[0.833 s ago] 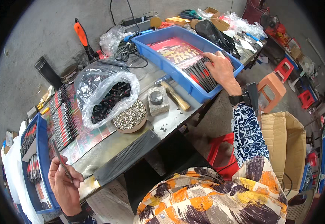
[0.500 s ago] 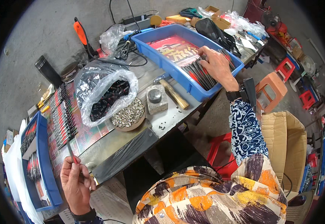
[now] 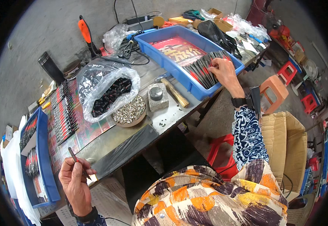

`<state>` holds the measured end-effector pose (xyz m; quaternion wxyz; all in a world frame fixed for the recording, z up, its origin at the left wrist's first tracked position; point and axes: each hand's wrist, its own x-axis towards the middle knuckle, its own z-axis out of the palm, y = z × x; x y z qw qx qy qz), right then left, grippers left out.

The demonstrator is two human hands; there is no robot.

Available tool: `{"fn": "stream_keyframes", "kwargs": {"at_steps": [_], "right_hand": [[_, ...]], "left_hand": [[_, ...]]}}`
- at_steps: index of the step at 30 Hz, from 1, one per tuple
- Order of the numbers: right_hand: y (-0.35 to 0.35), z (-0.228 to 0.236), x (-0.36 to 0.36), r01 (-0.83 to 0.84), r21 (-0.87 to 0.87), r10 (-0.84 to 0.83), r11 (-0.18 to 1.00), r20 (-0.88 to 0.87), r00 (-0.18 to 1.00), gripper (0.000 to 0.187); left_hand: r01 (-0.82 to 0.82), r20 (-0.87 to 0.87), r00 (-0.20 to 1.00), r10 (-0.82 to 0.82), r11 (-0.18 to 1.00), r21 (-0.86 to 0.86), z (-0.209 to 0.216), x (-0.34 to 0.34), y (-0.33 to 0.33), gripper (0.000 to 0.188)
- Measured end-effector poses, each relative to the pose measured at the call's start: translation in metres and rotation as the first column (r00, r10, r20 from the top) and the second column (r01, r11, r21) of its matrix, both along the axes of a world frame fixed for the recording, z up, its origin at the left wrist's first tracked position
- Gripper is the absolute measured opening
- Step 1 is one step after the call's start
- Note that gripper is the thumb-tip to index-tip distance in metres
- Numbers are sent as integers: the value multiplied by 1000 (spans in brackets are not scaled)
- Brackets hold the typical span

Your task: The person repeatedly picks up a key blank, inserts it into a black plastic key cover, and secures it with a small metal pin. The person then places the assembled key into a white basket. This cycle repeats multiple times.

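Observation:
My left hand (image 3: 76, 186), low at the left, is closed around a slim dark piece (image 3: 72, 153) with some red on it, its narrow end pointing up and away. What its far end looks like is hidden in my palm. At the right, my right hand (image 3: 226, 77) reaches over the near wall of a blue tray (image 3: 160, 63). Its thumb and forefinger pinch at a row of flat, dark, blade-like pieces (image 3: 198, 74) with red parts, standing close together. The pinched piece is mostly covered by my fingers. A red printed sheet (image 3: 177, 49) lies in the tray.
A clear bag (image 3: 133, 81) of black parts stands beside a round dish (image 3: 146, 113) of small metal pins. Nearby are a square block (image 3: 160, 107) with a metal disc and a wooden-handled hammer (image 3: 176, 93). More black-and-red pieces (image 3: 63, 116) lie left, beside another blue tray (image 3: 45, 158).
My right hand has drawn back slightly, its fingers now pinched at the row instead of reaching over it. My left hand, still holding its piece, has tilted a little and shifted slightly left.

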<state>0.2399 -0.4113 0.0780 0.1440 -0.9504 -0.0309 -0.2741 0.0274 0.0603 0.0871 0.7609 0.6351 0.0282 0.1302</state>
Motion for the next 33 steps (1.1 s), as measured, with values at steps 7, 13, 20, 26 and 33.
{"fn": "stream_keyframes", "kwargs": {"at_steps": [7,13,20,26,33], "right_hand": [[42,24,-40,-174,109,136,979,293,946,20],[113,31,-99,-428,559,507,710,16,862,19],[181,7,-134,-294,908,858,299,-120,500,23],[212,3,-146,-113,977,956,182,-148,255,42],[235,-8,-160,-145,979,952,145,-98,289,44]], "left_hand": [[-62,83,995,53,992,112,1,-3,-3,10],[-34,-18,999,36,997,75,4,-9,-22,10],[99,-46,994,-103,992,-80,1,-6,-41,15],[170,-87,979,-186,971,-166,-10,-8,-45,15],[180,-68,978,-197,964,-198,-27,-9,-53,18]]}}
